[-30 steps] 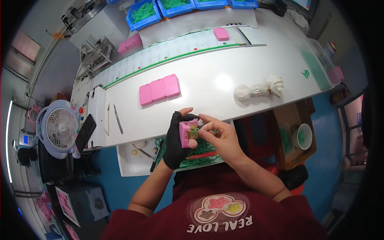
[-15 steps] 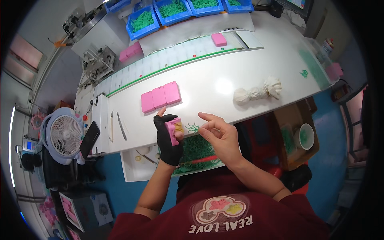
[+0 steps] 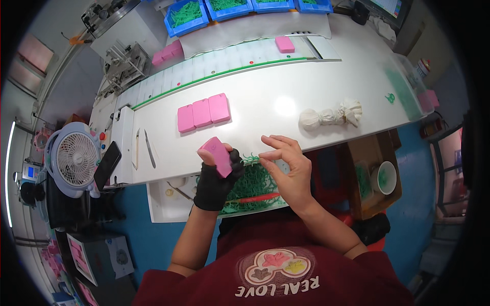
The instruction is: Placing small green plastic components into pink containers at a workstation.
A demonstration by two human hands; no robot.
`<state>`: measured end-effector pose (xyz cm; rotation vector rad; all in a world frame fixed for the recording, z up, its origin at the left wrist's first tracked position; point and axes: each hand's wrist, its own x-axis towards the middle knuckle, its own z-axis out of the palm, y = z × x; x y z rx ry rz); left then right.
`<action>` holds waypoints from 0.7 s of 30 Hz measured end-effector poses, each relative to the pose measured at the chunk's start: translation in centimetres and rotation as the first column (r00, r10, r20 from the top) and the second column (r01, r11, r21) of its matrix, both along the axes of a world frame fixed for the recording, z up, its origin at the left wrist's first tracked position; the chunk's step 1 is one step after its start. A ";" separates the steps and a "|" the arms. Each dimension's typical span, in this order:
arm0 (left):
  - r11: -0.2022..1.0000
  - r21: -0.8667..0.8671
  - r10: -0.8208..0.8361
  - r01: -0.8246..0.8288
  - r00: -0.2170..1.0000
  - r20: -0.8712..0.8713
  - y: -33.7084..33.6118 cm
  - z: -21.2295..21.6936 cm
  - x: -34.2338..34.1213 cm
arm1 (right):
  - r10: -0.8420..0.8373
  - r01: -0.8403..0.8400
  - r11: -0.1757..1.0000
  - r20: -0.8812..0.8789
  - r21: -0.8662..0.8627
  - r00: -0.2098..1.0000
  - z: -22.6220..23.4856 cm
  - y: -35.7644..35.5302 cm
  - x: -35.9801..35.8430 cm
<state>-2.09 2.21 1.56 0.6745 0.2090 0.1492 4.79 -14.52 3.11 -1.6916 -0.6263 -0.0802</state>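
Observation:
My left hand [image 3: 217,178], in a black fingerless glove, grips a pink block [image 3: 217,155] and holds it up over the near edge of the white table [image 3: 306,86]. My right hand [image 3: 288,166] is bare, fingers spread, hovering just right of the block above a tray of green plastic sprigs [image 3: 252,183]; it holds nothing that I can see. Three more pink blocks [image 3: 203,112] lie side by side on the table just beyond my left hand.
A knotted white cloth bundle [image 3: 332,115] lies at the right. Another pink block [image 3: 284,44] rides the white conveyor strip [image 3: 214,64]. Blue bins of green sprigs [image 3: 189,15] line the far edge. Tweezers [image 3: 149,149], a phone [image 3: 106,164] and a fan [image 3: 71,159] sit left.
My left hand has moved the pink block up and left, away from my right hand. My right hand has let go of the block and opened its fingers over the tray.

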 end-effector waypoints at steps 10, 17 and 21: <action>0.604 0.787 0.126 -0.127 0.990 0.063 -1.7 1.8 -0.5 | 0.001 0.002 1.000 0.135 -0.019 0.991 0.6 -0.1 -0.2; 0.570 0.727 0.236 -0.383 0.924 0.302 -2.5 1.4 -0.3 | -0.052 0.058 0.998 0.253 -0.016 0.966 2.1 -0.3 -1.5; 0.504 0.742 0.261 -0.441 0.897 0.356 -2.7 1.0 -0.4 | -0.066 0.096 0.992 0.326 -0.076 0.943 2.3 0.0 -1.6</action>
